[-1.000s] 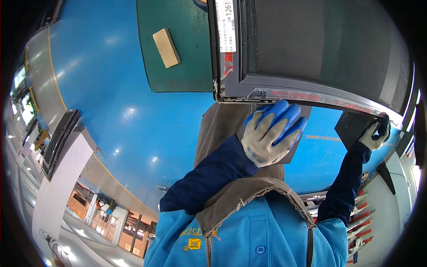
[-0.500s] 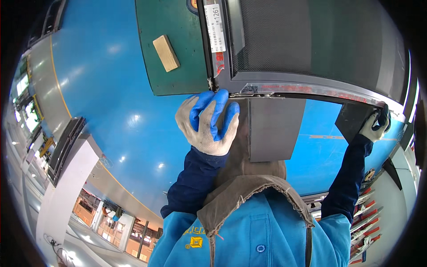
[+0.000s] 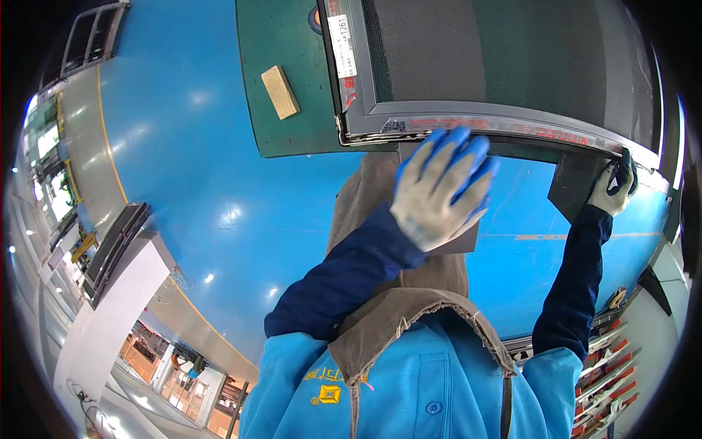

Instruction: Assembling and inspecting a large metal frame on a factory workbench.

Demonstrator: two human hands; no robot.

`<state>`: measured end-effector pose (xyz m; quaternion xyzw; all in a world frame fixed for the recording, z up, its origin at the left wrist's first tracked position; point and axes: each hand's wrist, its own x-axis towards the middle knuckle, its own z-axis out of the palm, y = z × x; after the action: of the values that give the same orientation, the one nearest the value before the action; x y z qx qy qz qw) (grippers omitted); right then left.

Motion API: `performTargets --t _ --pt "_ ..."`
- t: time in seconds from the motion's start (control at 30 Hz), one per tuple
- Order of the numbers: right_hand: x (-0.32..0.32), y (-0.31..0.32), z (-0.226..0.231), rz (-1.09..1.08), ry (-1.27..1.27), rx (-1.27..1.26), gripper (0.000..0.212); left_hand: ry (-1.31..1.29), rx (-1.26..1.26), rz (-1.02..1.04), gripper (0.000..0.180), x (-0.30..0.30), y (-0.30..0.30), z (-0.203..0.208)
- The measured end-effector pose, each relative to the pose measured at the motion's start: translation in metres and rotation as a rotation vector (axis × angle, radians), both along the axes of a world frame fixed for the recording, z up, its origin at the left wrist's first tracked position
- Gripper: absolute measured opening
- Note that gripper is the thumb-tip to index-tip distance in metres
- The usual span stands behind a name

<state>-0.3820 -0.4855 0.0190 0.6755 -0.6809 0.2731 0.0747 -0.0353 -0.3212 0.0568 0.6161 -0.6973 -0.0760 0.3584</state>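
Note:
A dark grey framed mesh screen [image 3: 541,66] lies in front of me, its near rail covered with clear, red-printed film. My left hand [image 3: 439,194], in a white glove with blue fingers, is held open just short of that rail, fingers stretched out. Whether its fingertips touch the rail I cannot tell. A flat grey panel [image 3: 468,241] is partly hidden beneath this hand. At the rail's right end, my right hand [image 3: 613,192], gloved the same way, has its fingers curled round the edge of the frame.
The screen rests on a green-topped table [image 3: 300,135], where a small wooden block [image 3: 281,92] lies left of it. A white label [image 3: 341,45] is on the frame's left side. Blue floor [image 3: 190,146] spreads left. At lower left stands a white post [image 3: 110,307].
My left hand has left the frame's near left corner and moved right along the rail, its fingers straightening. The screen has shifted slightly left in view; my right hand stays at the right end.

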Motion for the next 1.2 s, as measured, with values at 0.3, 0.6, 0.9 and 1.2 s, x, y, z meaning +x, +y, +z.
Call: performTargets --t 0.3,0.6,0.9,1.2 --pt "0.007 0.001 0.007 -0.036 -0.007 0.032 0.030 -0.169 0.130 -0.064 0.067 -0.017 -0.012 -0.020" --pt "0.009 0.003 0.007 -0.071 -0.047 0.040 0.030 -0.162 0.089 -0.063 0.065 -0.015 -0.012 -0.022" --pt "0.061 0.022 0.024 0.093 -0.239 -0.083 0.028 0.020 -0.014 -0.006 0.050 -0.006 -0.011 -0.014" --pt "0.240 0.094 0.044 0.450 -0.545 0.106 0.036 0.326 -0.059 0.450 0.056 0.121 -0.038 0.003"
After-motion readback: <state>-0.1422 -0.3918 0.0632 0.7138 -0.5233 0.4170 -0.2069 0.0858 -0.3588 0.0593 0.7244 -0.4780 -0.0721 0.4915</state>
